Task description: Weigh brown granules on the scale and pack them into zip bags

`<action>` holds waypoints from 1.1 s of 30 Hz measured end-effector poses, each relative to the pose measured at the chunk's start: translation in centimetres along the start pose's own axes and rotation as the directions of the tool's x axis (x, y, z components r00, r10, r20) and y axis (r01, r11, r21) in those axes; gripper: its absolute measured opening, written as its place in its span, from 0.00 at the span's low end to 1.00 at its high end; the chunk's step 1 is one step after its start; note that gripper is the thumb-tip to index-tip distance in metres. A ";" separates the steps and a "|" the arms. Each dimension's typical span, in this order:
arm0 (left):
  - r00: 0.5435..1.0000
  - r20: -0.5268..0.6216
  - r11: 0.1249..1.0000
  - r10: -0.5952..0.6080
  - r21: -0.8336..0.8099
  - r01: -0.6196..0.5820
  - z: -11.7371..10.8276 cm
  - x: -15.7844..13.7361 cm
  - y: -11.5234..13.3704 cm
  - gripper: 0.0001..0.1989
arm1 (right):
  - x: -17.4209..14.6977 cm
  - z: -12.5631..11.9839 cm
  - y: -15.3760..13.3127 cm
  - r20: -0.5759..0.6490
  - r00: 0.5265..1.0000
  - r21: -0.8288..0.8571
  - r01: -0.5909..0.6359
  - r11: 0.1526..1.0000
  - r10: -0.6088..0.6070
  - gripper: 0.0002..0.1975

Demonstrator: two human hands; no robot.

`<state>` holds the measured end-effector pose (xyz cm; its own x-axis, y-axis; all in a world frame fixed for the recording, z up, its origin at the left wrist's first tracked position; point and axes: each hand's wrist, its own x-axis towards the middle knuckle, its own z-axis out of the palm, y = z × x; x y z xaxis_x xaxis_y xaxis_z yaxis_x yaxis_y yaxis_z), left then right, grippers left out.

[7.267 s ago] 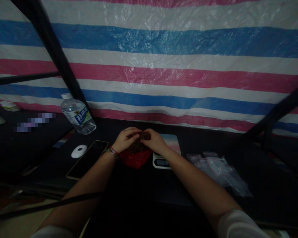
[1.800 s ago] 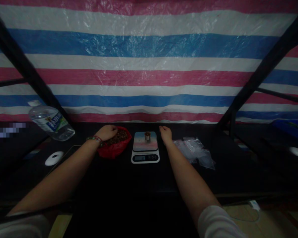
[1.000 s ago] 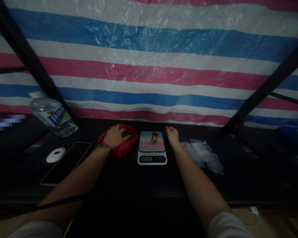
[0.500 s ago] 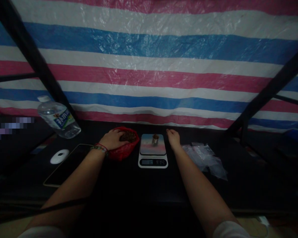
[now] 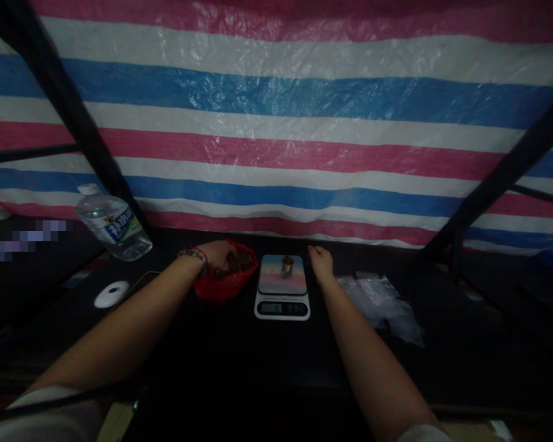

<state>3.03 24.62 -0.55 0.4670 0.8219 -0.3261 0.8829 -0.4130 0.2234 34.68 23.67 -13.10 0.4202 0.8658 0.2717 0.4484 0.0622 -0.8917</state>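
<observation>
My left hand point(image 5: 214, 254), with beaded bracelets at the wrist, reaches into an open red plastic bag point(image 5: 222, 288). Its bent fingers dig into small brown pieces point(image 5: 242, 260), which hide the fingertips. Right of the bag lies a white kitchen scale point(image 5: 282, 310) with a lit display too dim to read. On its platform stands a small metal cup point(image 5: 287, 267) filled with similar brown bits. Close to the scale's right side, my right hand point(image 5: 321, 263) rests on the black table with its fingers curled together; whatever they might hold is hidden.
Clear plastic zip bags point(image 5: 381, 304) lie in a pile beyond my right forearm. At the left are a large clear bottle point(image 5: 117, 226), a white oval object point(image 5: 111, 294) and a dark tablet-like slab, mostly covered by my left arm. Black metal posts and a striped tarp point(image 5: 304, 150) stand behind.
My left hand has gone from lying over the brown pieces to bending its fingers down into them, its wrist and forearm shifting left. My right hand stays beside the scale. The view has tilted slightly.
</observation>
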 end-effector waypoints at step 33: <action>0.915 -0.327 0.953 0.237 -0.105 -0.284 4.9 2.4 8.5 0.19 | -0.1 0.0 -0.2 -0.003 0.999 -0.017 0.039 0.999 -0.039 0.19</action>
<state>11.92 21.11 -3.93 0.6202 0.7826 0.0543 0.7040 -0.5858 0.4016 34.58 23.59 -12.94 0.4051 0.8610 0.3075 0.4774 0.0876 -0.8743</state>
